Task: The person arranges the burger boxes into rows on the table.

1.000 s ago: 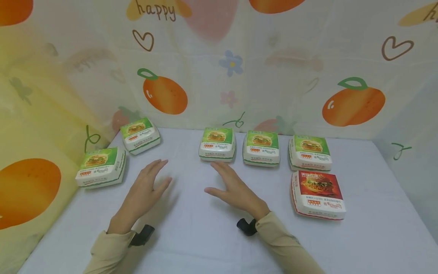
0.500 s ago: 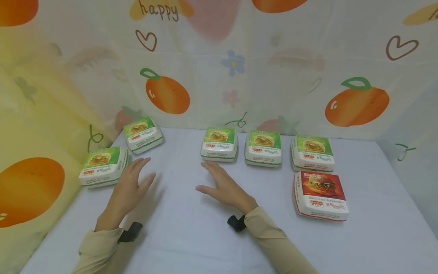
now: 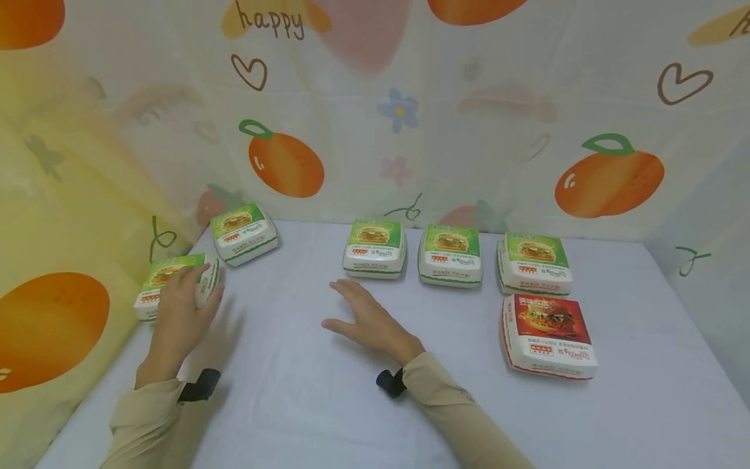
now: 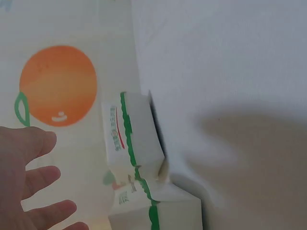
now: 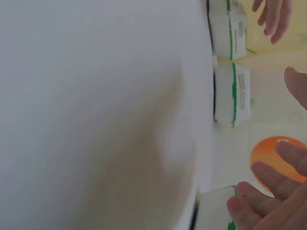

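My left hand (image 3: pixel 183 316) reaches over the front-left green-and-white burger box (image 3: pixel 153 285), overlapping it in the head view. In the left wrist view the fingers (image 4: pixel 43 181) are spread and apart from the two boxes, whose white sides with green wavy trim show. Behind that box stands another green burger box (image 3: pixel 245 233), slightly turned. My right hand (image 3: pixel 370 319) hovers over the middle of the white table, fingers extended, holding nothing. Just beyond its fingertips is a third green burger box (image 3: pixel 374 249).
Two more green burger boxes, one mid-right (image 3: pixel 450 255) and one farther right (image 3: pixel 534 263), stand along the back. Right in front of the latter lies a red-topped burger box (image 3: pixel 549 335). A printed curtain (image 3: pixel 351 98) closes off the back and sides of the white table (image 3: pixel 305 404).
My left hand has moved left, from beside the front-left burger box to over it. My right hand has shifted left too, with its fingers still extended. The boxes have stayed put.
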The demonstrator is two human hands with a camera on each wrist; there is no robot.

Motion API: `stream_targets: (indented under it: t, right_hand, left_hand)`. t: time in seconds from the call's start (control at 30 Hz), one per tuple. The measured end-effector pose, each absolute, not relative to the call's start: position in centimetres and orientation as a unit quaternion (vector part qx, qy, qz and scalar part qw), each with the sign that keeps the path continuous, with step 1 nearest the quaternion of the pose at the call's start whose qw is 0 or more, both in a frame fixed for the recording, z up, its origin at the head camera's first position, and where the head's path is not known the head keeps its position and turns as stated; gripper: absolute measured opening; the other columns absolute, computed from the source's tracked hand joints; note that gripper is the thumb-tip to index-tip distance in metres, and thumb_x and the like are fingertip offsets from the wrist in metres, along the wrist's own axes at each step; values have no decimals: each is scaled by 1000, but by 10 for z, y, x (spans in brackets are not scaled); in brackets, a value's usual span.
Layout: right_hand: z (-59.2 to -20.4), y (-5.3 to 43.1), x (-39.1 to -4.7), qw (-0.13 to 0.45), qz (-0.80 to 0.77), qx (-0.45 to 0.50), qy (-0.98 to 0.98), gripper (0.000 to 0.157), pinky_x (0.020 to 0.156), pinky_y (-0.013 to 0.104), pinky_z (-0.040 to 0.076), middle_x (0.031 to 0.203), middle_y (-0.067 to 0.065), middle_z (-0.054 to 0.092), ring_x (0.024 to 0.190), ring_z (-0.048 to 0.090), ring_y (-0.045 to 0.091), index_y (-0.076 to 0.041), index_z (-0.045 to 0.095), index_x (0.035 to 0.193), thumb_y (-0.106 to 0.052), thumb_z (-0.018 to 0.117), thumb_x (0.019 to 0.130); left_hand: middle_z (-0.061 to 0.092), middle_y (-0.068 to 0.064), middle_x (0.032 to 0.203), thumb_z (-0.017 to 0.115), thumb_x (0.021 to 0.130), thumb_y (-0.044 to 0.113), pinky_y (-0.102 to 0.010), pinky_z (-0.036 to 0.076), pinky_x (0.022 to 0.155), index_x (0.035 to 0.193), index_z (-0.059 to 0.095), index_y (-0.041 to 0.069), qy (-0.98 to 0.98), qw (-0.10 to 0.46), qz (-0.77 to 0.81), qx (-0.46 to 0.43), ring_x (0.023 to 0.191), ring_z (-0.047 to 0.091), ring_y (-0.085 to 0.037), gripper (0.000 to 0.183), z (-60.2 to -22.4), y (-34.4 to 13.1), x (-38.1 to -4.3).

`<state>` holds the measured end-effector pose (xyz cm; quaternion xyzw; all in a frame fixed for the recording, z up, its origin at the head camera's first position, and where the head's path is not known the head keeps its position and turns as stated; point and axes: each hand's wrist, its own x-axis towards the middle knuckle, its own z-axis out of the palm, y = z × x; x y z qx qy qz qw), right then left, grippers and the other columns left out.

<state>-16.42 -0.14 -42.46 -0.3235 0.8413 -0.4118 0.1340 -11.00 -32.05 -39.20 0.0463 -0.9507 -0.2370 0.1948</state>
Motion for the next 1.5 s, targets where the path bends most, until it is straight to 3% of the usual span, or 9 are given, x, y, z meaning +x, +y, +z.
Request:
stream_targets:
  t: [0.77, 1.0, 1.3, 1.5]
  right_hand:
    - [-427, -34, -164, 149, -393, -335, 843, 68, 123, 39, 28, 161, 7, 32, 150, 28, 21, -13, 35, 153, -42, 61, 97]
    - [-429, -44, -163, 144, -391, -347, 840, 67, 123, 39, 28, 161, 8, 33, 150, 29, 22, -12, 36, 153, -43, 59, 98]
    - [-431, -52, -159, 153, -386, -349, 840, 66, 123, 37, 28, 160, 5, 34, 149, 30, 20, -13, 37, 153, -42, 59, 98]
    - [-431, -57, -156, 151, -381, -352, 841, 66, 123, 35, 28, 160, 5, 35, 149, 31, 19, -14, 37, 152, -43, 59, 98]
  left_hand:
    - [31, -40, 148, 45, 101, 15, -74, 23, 108, 140, 47, -8, -934, 192, -252, 164, 133, 29, -63, 45, -398, -373, -115]
    - [20, -44, 149, 40, 103, 21, -78, 18, 106, 145, 37, -9, -941, 144, -263, 156, 134, 20, -66, 52, -396, -385, -114]
    - [5, -49, 147, 40, 104, 39, -80, 22, 101, 152, 16, -9, -950, 22, -266, 162, 130, 13, -66, 72, -392, -399, -113]
    - [7, -50, 145, 42, 104, 44, -80, 26, 97, 152, 15, -9, -955, -2, -255, 151, 125, 18, -65, 77, -392, -401, -110]
